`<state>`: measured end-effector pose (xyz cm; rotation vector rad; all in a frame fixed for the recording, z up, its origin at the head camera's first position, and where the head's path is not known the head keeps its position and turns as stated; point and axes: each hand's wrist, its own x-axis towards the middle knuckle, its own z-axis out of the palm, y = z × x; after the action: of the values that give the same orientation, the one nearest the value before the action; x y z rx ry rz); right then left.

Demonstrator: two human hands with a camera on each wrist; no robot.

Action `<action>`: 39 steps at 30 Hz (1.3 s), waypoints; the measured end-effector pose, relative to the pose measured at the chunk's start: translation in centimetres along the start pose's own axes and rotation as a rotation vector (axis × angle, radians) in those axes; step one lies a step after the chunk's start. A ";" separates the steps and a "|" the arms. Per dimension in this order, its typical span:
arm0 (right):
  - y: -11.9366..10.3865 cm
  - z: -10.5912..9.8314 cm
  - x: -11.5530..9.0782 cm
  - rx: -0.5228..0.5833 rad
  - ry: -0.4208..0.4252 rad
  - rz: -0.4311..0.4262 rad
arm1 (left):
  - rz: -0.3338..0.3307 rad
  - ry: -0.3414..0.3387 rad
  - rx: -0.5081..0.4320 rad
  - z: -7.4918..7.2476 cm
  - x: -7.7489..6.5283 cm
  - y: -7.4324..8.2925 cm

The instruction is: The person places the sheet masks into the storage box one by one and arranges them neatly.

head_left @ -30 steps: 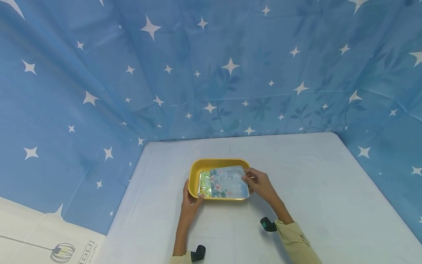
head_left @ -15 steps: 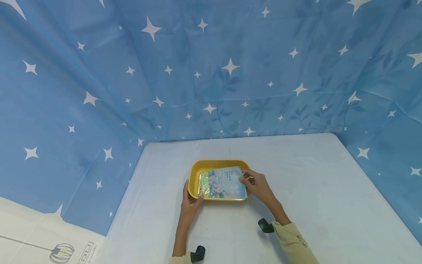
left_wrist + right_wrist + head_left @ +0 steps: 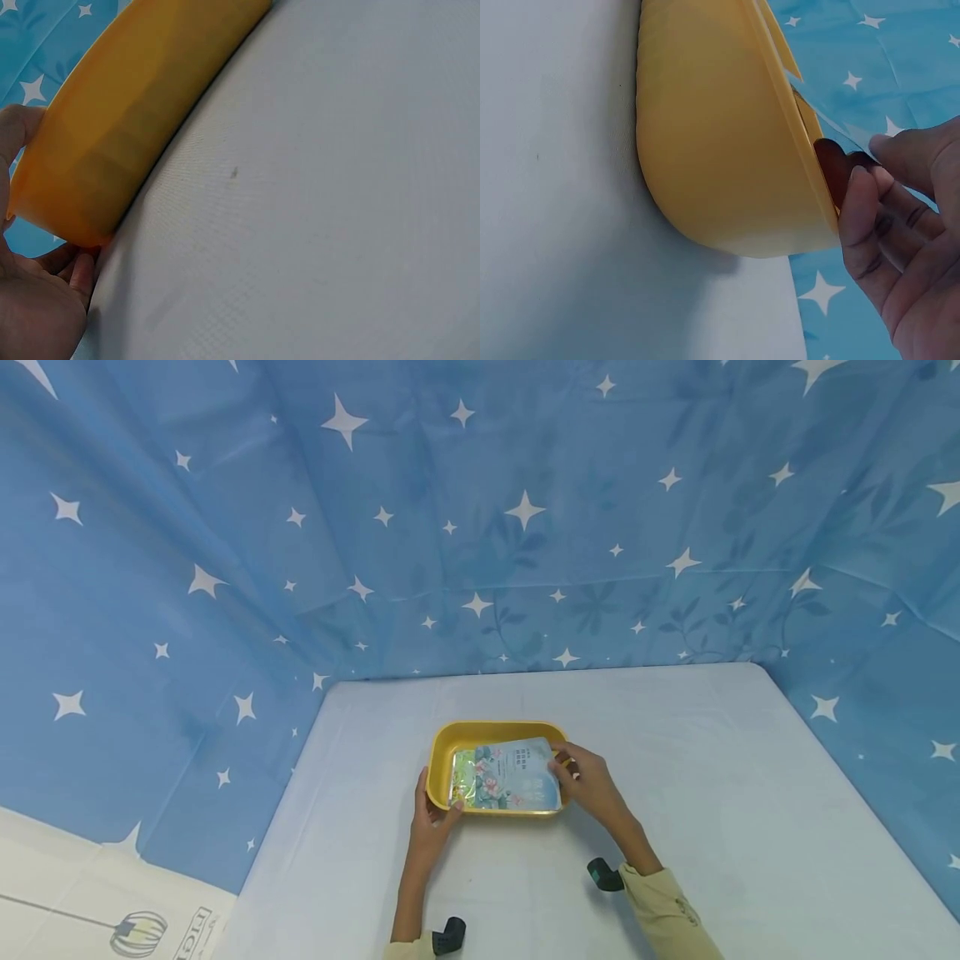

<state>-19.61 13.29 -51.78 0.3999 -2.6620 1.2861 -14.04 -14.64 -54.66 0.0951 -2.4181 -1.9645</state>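
Observation:
A yellow plastic basin [image 3: 498,732] sits on the white table. My left hand [image 3: 431,831] holds its front left corner, thumb at the rim and fingers low against the outer wall, as the left wrist view shows from the side. Inside the basin lies a shiny green-and-yellow packet [image 3: 462,778]. A flat light-blue packet with pink flowers [image 3: 517,772] partly covers it. My right hand [image 3: 592,781] pinches the blue packet's right edge between thumb and fingers, over the basin's right rim. In the right wrist view the packet [image 3: 831,124] is a thin tilted sheet above the rim.
The white tabletop [image 3: 712,793] spreads around the basin. A blue star-patterned cloth [image 3: 525,568] hangs behind and at both sides. Black wrist devices [image 3: 605,874] sit at both sleeves. A cream printed cloth [image 3: 112,893] shows at lower left.
My right hand has shifted slightly left with the blue packet, covering a little more of the green one. The left hand and basin stay in place.

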 end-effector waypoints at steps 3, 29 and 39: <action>-0.2 -0.1 0.0 -0.042 0.015 -0.017 | 0.003 0.000 0.002 0.0 0.1 0.0; -1.3 1.6 0.0 -0.241 -0.027 0.101 | 0.011 -0.012 -0.012 0.2 0.1 -0.4; -1.2 2.0 0.0 -0.281 -0.056 0.063 | 0.024 -0.010 -0.012 0.0 0.1 -0.1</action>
<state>-19.34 10.98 -52.15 0.3191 -2.8672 0.9064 -14.12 -14.67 -54.79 0.0563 -2.4019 -1.9736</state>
